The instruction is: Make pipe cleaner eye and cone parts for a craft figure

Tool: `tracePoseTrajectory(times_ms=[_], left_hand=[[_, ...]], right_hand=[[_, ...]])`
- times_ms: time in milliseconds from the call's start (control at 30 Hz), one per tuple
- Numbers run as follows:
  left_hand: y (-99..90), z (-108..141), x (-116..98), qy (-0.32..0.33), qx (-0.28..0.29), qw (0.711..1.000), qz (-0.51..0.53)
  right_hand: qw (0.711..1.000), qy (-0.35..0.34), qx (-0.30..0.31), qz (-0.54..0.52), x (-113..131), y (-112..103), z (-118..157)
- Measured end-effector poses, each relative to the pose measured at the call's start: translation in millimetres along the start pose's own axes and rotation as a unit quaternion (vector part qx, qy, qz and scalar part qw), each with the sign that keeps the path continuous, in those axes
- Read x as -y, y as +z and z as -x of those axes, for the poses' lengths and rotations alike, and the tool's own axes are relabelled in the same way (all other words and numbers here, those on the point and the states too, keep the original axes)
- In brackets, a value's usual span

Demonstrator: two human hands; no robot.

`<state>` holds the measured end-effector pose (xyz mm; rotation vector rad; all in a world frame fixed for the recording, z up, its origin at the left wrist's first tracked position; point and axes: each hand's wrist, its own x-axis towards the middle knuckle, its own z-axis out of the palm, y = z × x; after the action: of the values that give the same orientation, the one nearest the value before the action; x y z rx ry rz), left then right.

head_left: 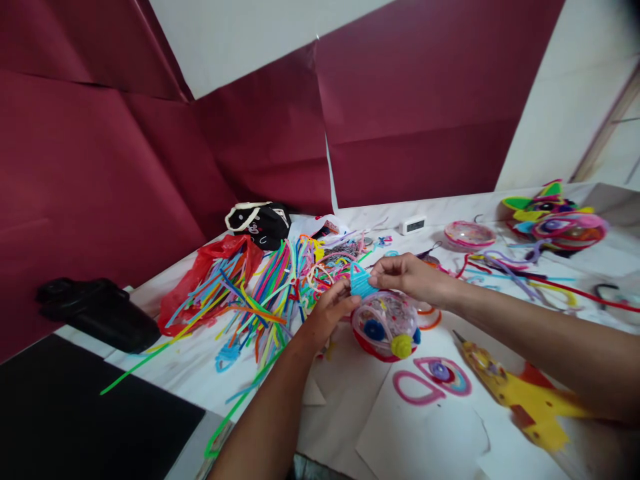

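A light-blue piece of wound pipe cleaner (361, 280), roughly triangular with a pointed loop on top, is held between both my hands. My left hand (334, 310) pinches its lower left side, and my right hand (404, 275) grips its right edge with the fingertips. Just below them sits a clear round container (386, 320) with a red rim, pink outlines, dark-blue discs and a yellow knob (401, 346). On the white paper in front lie a pink pipe-cleaner loop (415, 389) and an eye shape (443, 377) with coloured coils.
A yellow glue gun (530, 400) lies under my right forearm. Loose pipe cleaners (273, 287) and a red plastic bag (175, 303) spread to the left. Behind are a black pouch (267, 227), a small digital display (413, 225), a clear bowl (470, 235) and a colourful mask-like piece (550, 213).
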<state>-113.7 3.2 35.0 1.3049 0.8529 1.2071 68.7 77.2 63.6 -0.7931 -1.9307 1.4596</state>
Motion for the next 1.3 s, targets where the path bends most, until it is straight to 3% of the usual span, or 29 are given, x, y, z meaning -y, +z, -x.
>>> tracePoseTrajectory(times_ms=[600,1167,1300], left_hand=[[2.5,-4,1,-0.023,0.006,1.0,-0.018],[0.0,-1,3,-0.018,0.022,0.999,-0.044],[-3.6,-2,10,0.006,-0.025,0.998,-0.064]], right_hand=[[1.0,-0.023,-0.009,0.004,1,-9,4],[0.997,-0.047,0.034,0.055,3,-17,9],[0.995,-0.053,0.044,0.072,3,-16,10]])
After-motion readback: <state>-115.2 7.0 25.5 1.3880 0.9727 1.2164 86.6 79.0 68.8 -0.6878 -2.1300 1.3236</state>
